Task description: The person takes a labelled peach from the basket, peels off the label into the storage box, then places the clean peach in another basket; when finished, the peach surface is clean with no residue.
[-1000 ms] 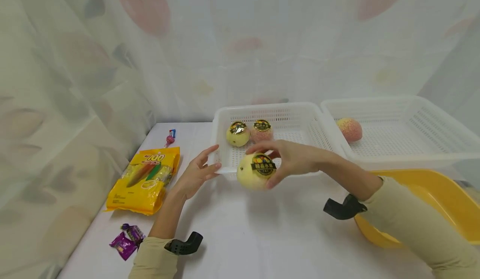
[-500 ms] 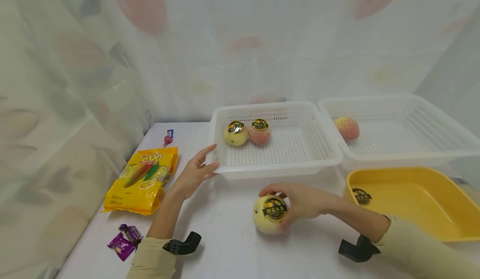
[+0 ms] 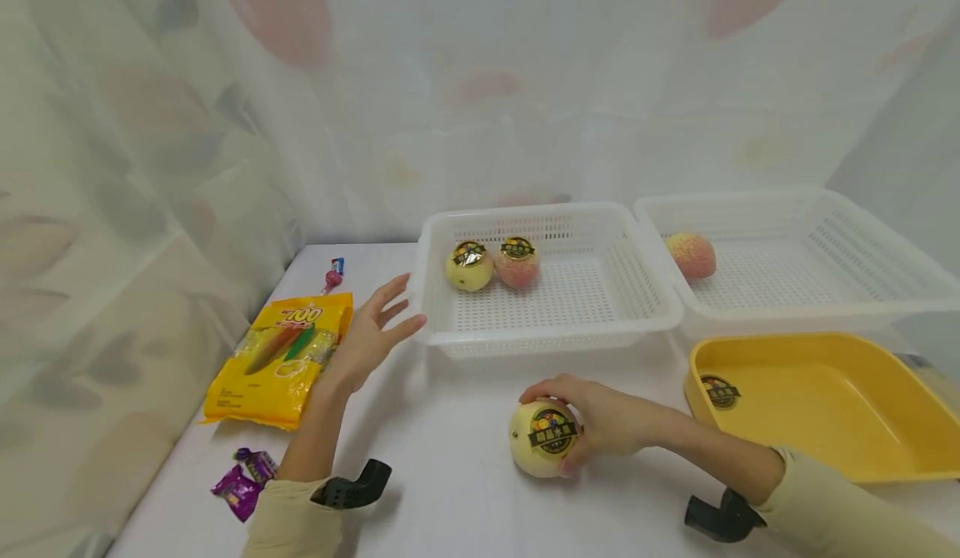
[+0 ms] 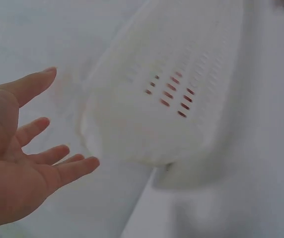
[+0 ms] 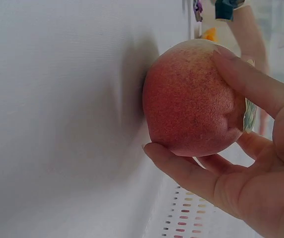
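My right hand [image 3: 600,416] grips a peach [image 3: 536,450] low over the white table, in front of the left basket. The peach is pale yellow with a black-and-gold label, and its red side [image 5: 191,99] shows in the right wrist view, where it seems to touch the table. My left hand [image 3: 367,337] is just left of the white basket [image 3: 555,333], fingers spread and holding nothing. In the left wrist view that hand [image 4: 23,168] is apart from the basket's corner [image 4: 132,134]. Inside the basket lie a yellowish peach [image 3: 470,271] and a pinker one [image 3: 519,266], both labelled.
A second white basket [image 3: 817,312] at the right holds a pink-yellow peach [image 3: 692,256]. In front of it stands a yellow basin [image 3: 832,408] with a black label [image 3: 722,391] inside. Left lie a yellow candy bag [image 3: 281,362], purple wrapped sweets [image 3: 240,491] and a lollipop [image 3: 333,277].
My right hand has carried the peach from the basket's front rim down towards me, to the table. My left hand has let go of the basket's corner and drawn back left.
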Motion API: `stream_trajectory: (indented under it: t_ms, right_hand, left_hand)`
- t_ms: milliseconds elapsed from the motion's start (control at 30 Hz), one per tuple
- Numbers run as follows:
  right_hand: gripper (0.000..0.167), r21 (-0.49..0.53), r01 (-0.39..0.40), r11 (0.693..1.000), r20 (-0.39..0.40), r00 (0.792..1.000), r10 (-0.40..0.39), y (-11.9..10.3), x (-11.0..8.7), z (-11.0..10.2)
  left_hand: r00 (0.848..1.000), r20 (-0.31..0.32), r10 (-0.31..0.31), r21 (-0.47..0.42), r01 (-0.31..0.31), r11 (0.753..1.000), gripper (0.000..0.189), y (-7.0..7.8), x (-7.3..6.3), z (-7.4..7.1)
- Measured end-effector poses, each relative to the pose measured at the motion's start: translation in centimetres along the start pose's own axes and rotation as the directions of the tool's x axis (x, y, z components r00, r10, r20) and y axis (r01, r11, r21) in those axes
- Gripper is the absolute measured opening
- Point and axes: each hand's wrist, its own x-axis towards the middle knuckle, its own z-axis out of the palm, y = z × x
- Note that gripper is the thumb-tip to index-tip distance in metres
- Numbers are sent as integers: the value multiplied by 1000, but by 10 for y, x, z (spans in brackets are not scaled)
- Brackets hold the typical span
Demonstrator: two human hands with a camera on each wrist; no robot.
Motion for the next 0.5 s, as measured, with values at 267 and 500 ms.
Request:
stream_trajectory:
  t_ms: [267,500]
  right_hand:
    - [77,-1,24,1000,-11,1000,-24,2,-3,-1]
    - [77,23,23,999,-9,1000,-23,1,-5,-2]
  left_hand:
    - [972,30,233,-173,-225,959,65,42,-21,19]
    - [881,405,243,-243,-153,958,69,39,-24,60]
